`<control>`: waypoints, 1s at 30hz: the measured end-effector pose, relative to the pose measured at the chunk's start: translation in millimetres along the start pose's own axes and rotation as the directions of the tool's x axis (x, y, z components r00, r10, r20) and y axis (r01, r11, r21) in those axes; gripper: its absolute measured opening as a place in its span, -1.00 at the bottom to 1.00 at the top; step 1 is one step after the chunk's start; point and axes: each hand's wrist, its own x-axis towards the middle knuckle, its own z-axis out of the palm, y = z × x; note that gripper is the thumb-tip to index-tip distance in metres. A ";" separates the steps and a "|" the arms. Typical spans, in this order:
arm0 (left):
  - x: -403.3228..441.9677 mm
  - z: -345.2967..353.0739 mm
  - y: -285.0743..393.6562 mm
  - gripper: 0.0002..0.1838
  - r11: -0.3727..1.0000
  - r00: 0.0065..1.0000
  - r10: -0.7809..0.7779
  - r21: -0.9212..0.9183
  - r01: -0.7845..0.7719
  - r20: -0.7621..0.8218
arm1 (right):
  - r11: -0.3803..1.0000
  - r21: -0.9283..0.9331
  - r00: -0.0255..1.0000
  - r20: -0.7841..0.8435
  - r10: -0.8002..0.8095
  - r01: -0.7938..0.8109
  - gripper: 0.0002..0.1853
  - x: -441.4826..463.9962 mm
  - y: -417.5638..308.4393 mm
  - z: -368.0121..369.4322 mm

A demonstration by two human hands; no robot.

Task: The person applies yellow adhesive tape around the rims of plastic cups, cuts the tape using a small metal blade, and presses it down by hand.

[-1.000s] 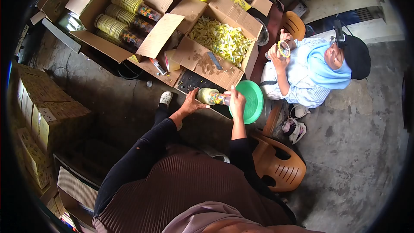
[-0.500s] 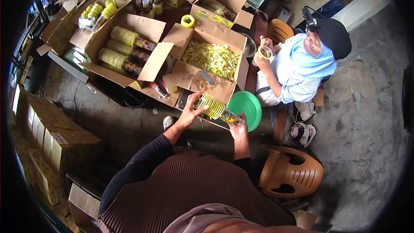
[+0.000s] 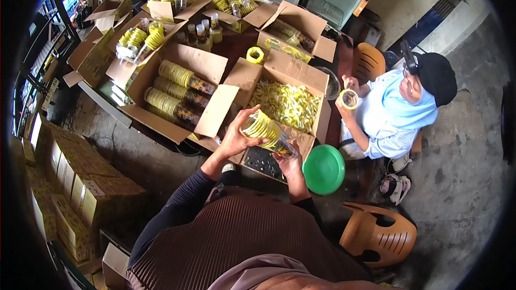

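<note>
Between my hands is a tilted stack of nested plastic cups (image 3: 267, 135) with yellow rims and a colourful printed side. My left hand (image 3: 239, 135) grips the rim end of the stack. Lower down, my right hand (image 3: 291, 164) is wrapped round the printed end. Just beyond the stack stands an open cardboard box (image 3: 322, 113) filled with small yellow-and-white pieces (image 3: 285, 103). To the left, another open box (image 3: 207, 64) holds several similar cup stacks (image 3: 174, 96) lying on their sides.
A green basin (image 3: 323, 169) is right of my right hand. Across from it sits a person (image 3: 387, 113) holding a yellow-rimmed cup (image 3: 349, 99). An orange chair (image 3: 379, 233) stands lower right. Stacked cartons (image 3: 86, 182) line the left, and a yellow ring-shaped item (image 3: 255, 55) lies behind the box.
My view has tilted up, so the table and boxes appear lower and farther right. The cup stack stays in both hands, now closer to the box of yellow pieces.
</note>
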 end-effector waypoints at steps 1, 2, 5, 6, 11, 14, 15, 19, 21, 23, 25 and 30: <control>9.0 -12.4 -1.4 -0.03 0.997 0.997 0.063 0.051 -0.061 -0.047 | 1.000 0.005 1.000 0.006 -0.003 0.003 -0.57 8.9 1.6 8.0; 17.2 -26.1 -4.1 -0.03 0.999 0.996 0.050 0.016 -0.049 -0.068 | 0.994 -0.096 0.999 0.023 -0.044 0.046 -0.51 17.6 4.2 16.0; 42.9 -74.7 -12.9 -0.08 0.997 0.986 -0.014 -0.082 0.000 -0.164 | 0.968 -0.230 0.994 0.065 -0.092 0.104 -0.44 41.5 2.7 32.4; 53.6 -95.9 -11.5 -0.07 0.997 0.975 0.069 0.034 -0.063 -0.213 | 0.961 -0.264 0.997 0.042 -0.070 0.079 -0.44 49.6 0.7 29.1; 101.9 -180.0 -25.7 -0.11 0.952 0.864 0.227 0.291 -0.099 -0.449 | 0.922 -0.372 0.989 -0.055 -0.135 0.106 -0.55 59.6 -7.5 30.3; 120.3 -208.2 -6.8 -0.11 0.808 0.873 0.314 0.588 -0.038 -0.374 | 0.915 -0.381 0.978 -0.101 -0.182 0.131 -0.65 54.4 -7.7 28.7; 124.0 -216.5 -5.8 -0.11 0.801 0.895 0.312 0.596 -0.067 -0.319 | 0.905 -0.394 0.970 -0.110 -0.218 0.159 -0.67 53.0 -5.7 23.7; 123.7 -235.4 -24.1 -0.11 0.787 0.971 0.161 0.616 -0.017 -0.179 | 0.913 -0.378 0.938 -0.234 -0.257 0.156 -0.71 49.5 4.7 3.2; 122.6 -235.3 -32.4 -0.11 0.752 0.995 0.064 0.659 0.003 -0.078 | 0.922 -0.363 0.931 -0.272 -0.244 0.136 -0.71 45.8 9.5 -3.9; 121.0 -233.0 -44.5 -0.10 0.793 1.000 -0.029 0.609 0.023 0.001 | 0.929 -0.350 0.922 -0.308 -0.235 0.120 -0.72 43.6 12.5 -7.3; 119.8 -230.5 -60.8 -0.10 0.795 0.997 -0.065 0.606 0.024 0.046 | 0.930 -0.356 0.897 -0.375 -0.234 0.094 -0.73 39.3 15.4 -3.8; 117.1 -223.1 -110.9 -0.02 0.785 0.967 -0.184 0.619 0.037 0.176 | 0.921 -0.383 0.888 -0.394 -0.235 0.074 -0.73 40.6 17.6 0.7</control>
